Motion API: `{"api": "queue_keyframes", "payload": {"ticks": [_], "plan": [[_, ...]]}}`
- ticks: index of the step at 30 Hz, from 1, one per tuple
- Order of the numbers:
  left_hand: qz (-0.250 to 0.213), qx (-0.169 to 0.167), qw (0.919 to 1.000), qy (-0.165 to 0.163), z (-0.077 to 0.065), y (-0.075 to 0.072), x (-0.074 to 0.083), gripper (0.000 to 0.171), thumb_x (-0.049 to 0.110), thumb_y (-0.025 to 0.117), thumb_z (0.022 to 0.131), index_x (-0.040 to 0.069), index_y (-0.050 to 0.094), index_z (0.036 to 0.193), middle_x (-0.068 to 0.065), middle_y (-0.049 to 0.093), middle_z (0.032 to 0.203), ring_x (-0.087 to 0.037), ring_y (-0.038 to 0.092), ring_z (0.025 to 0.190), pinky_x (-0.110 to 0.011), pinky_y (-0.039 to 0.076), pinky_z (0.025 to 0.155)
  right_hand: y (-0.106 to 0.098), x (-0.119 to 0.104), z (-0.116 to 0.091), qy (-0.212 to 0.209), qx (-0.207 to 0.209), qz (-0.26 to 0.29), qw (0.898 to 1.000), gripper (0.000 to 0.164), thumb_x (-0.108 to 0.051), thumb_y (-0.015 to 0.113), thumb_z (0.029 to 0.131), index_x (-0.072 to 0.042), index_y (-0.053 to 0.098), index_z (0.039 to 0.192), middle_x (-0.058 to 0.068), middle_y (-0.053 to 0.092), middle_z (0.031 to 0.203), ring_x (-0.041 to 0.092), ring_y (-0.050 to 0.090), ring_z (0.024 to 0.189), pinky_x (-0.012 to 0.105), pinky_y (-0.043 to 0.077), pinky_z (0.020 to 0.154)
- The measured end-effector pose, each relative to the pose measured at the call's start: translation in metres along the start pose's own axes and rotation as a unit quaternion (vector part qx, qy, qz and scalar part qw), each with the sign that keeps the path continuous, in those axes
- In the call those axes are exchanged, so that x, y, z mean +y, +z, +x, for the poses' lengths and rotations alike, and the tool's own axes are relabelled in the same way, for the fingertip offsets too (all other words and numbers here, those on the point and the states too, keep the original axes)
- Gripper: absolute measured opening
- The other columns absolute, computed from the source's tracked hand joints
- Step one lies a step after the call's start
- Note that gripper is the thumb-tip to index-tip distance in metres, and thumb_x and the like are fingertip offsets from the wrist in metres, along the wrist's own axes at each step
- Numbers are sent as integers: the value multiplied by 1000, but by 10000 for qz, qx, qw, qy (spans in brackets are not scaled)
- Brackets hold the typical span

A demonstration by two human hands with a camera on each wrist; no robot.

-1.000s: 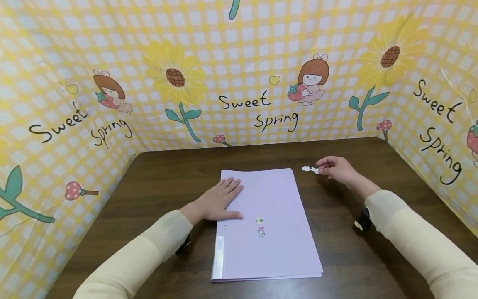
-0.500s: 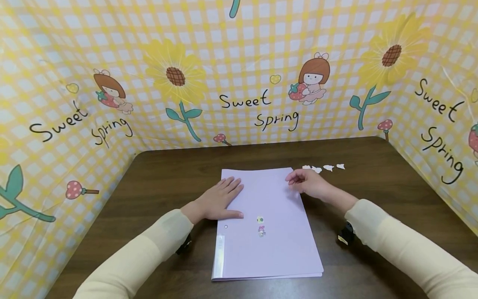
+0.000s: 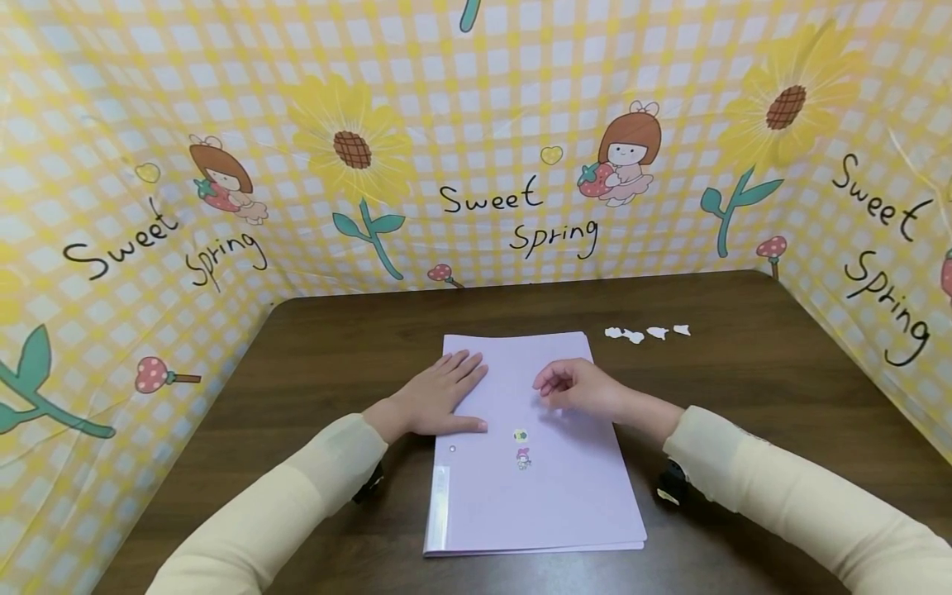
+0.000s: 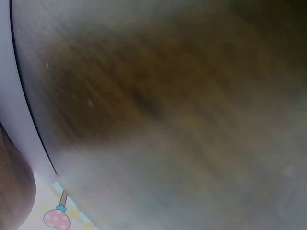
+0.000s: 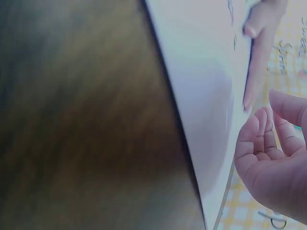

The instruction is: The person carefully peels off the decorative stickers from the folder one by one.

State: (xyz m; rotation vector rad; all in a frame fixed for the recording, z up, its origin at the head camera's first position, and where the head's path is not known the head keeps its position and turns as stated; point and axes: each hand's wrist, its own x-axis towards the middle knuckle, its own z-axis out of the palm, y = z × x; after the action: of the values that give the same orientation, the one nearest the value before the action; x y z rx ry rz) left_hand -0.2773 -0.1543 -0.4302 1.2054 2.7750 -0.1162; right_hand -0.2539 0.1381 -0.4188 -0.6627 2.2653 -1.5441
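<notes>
A lilac folder (image 3: pixel 550 512) lies closed on the dark wooden table, with a clear label strip (image 3: pixel 440 508) along its lower left edge. Near its middle are two small stickers, a yellow-green one (image 3: pixel 520 435) and a pink-hooded character (image 3: pixel 524 459) just below. My left hand (image 3: pixel 440 395) rests flat on the folder's upper left side, fingers spread. Over the folder's upper right half is my right hand (image 3: pixel 583 388), fingers loosely bent and thumb apart. I see nothing between its fingers in the head view; the right wrist view also shows this hand (image 5: pixel 273 153) without a visible object.
Several small white scraps (image 3: pixel 656 333) lie in a row on the table (image 3: pixel 357 330), beyond the folder's upper right corner. A yellow checked cloth (image 3: pixel 491 99) with printed flowers hangs behind and on both sides of the table.
My right hand has moved from the white scraps leftward and nearer, over the folder, uncovering the scraps. My left hand has stayed in place on the folder.
</notes>
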Motion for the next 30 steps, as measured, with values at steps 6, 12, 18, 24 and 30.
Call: {"api": "queue_keyframes", "payload": {"ticks": [6,12,18,24,30], "plan": [[34,-36,10000,-78,1,0,1,101,81,31,86,10,17,156,-10,8,162,-29,2,147,-42,3,117,13,-3,0,9,-315,-45,9995,19,5,70,84,8,64,102,9,65,87,18,59,78,26,52,63],[4,52,10000,-31,1,2,0,101,81,32,86,9,19,156,-11,10,161,-30,3,147,-42,4,117,24,-4,0,3,-570,-133,9983,17,5,70,83,6,65,100,5,64,85,16,58,77,23,50,63],[6,78,10000,21,1,3,0,100,80,32,86,9,19,156,-12,10,161,-30,3,147,-43,5,117,29,-4,0,-125,-786,-471,9957,17,5,71,83,3,66,98,4,64,85,14,56,76,21,47,66],[40,93,9999,30,2,3,0,100,80,32,87,8,20,156,-12,10,161,-31,4,147,-43,5,117,32,-4,3,-134,-819,-831,9931,16,4,73,82,-1,69,97,3,62,84,12,54,74,21,46,66],[78,28,10000,-20,1,1,0,100,80,32,86,9,19,156,-12,9,161,-30,3,147,-43,4,117,34,0,5,-122,-849,-1017,9911,15,1,76,81,-5,72,94,-1,58,78,10,50,69,20,42,63]]}}
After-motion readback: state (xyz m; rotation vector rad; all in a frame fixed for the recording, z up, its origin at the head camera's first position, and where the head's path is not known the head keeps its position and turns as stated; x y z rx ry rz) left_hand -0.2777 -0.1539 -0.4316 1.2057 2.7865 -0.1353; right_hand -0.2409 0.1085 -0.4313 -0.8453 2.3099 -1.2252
